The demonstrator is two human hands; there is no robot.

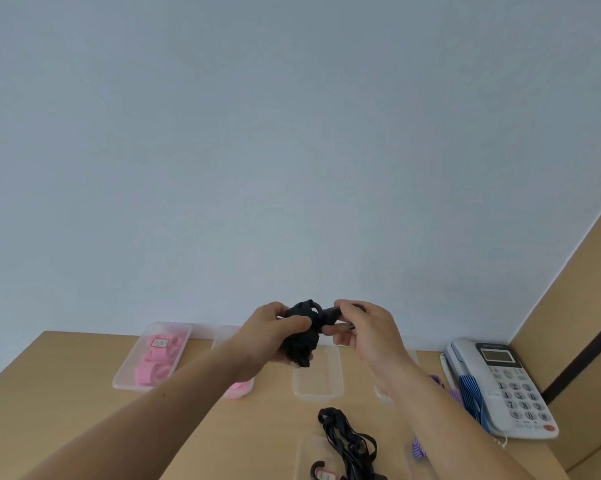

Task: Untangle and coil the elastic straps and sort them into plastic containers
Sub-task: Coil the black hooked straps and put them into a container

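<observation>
My left hand (274, 332) grips a bunched black elastic strap (302, 336) held up above the wooden table (67, 410). My right hand (364, 330) pinches a free end of the same strap just to the right of the bundle. A clear plastic container (318, 379) lies on the table below the hands. Farther left, a clear container (153, 355) holds pink coiled straps. A second pink-filled container (238, 389) is mostly hidden behind my left forearm. A loose tangle of black straps (347, 441) lies on the table near the front.
A white desk telephone (503, 386) stands at the right with a blue striped strap (472, 396) draped over it. Purple straps (418, 448) lie near my right forearm. Another clear container (309, 459) sits at the bottom edge. A pale wall rises behind the table.
</observation>
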